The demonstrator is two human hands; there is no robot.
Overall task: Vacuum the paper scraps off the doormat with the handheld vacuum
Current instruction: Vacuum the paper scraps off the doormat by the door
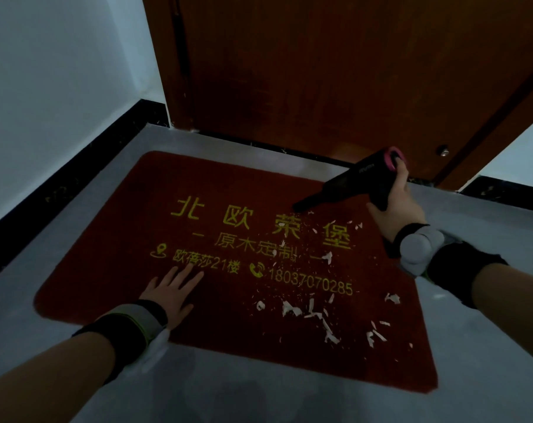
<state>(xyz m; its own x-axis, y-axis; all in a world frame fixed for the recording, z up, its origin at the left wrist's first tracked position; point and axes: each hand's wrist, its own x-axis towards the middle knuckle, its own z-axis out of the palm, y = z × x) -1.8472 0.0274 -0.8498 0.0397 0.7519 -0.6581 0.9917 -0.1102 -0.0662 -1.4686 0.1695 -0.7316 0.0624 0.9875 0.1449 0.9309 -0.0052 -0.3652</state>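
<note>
A red doormat [143, 209] with yellow lettering lies on the grey floor before a wooden door. White paper scraps [317, 312] are scattered over its right half, the biggest near the front right. My right hand [396, 206] grips the black handheld vacuum [353, 184] with a pink ring at its rear. The vacuum's narrow nozzle points down-left and its tip sits on the mat just above the upper scraps. My left hand [172, 293] rests flat on the mat's left front part, fingers spread.
The brown wooden door [320, 71] stands right behind the mat. A white wall with a black skirting board [75, 175] runs along the left. Grey floor [259, 392] surrounds the mat. Both wrists wear dark bands with grey devices.
</note>
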